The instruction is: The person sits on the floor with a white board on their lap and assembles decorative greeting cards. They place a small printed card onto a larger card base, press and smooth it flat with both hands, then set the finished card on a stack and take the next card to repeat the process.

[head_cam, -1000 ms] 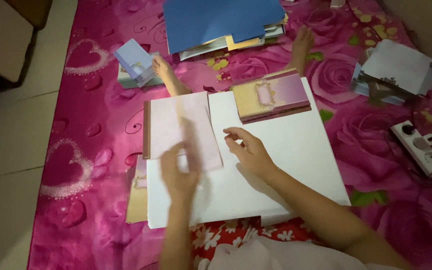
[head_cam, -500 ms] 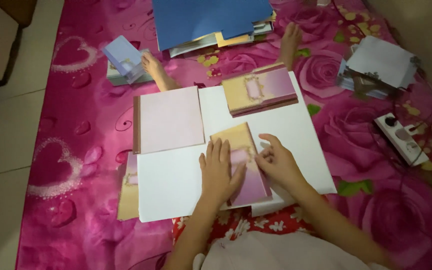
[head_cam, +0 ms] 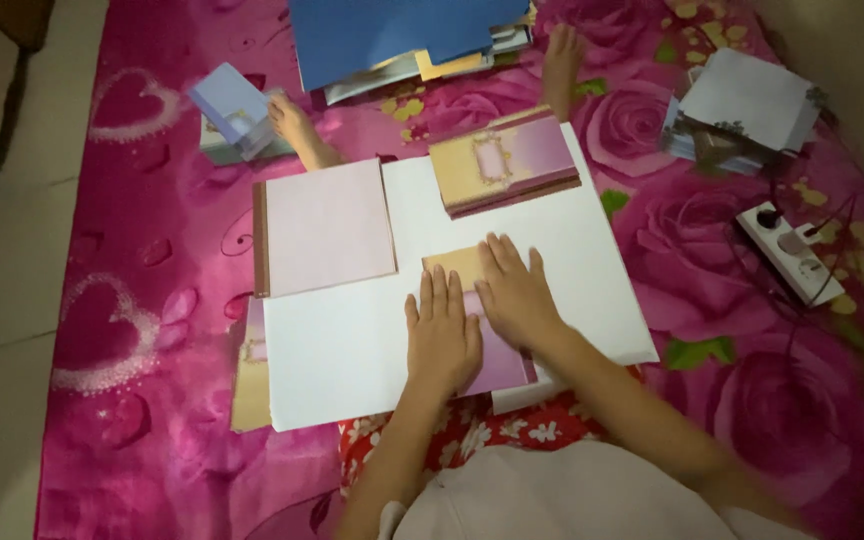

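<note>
Both my hands lie flat, palms down and side by side, on a purple-and-tan rectangular paper card [head_cam: 497, 350]. My left hand [head_cam: 442, 335] covers the card's left part, fingers [head_cam: 439, 295] straight and slightly spread, gripping nothing. My right hand [head_cam: 514, 295] presses the card's upper middle, fingers likewise extended, pointing away from me, closed on nothing. The two hands touch along their inner edges.

The card rests on a large white rectangular board [head_cam: 352, 350], near its edge closest to me, with its lower right corner showing beyond my right wrist. The board lies across my lap on a pink rose-patterned floor mat [head_cam: 142, 300].

Also on the board: a pale pink square sheet with a brown left edge [head_cam: 327, 225], at the far left, apart from my hands; and a stack of tan-and-purple cards with an ornate frame motif [head_cam: 505, 160], at the far side, well apart from the card under my palms. Another tan card [head_cam: 250, 375] protrudes from beneath the board's left edge.

Beyond the board, my bare feet [head_cam: 292, 120] rest on the mat. A blue folder [head_cam: 392, 35] lies at the top, a light blue card pile [head_cam: 232, 105] at upper left, a white paper bundle [head_cam: 742, 105] at upper right, and a white power strip [head_cam: 787, 250] at right.
</note>
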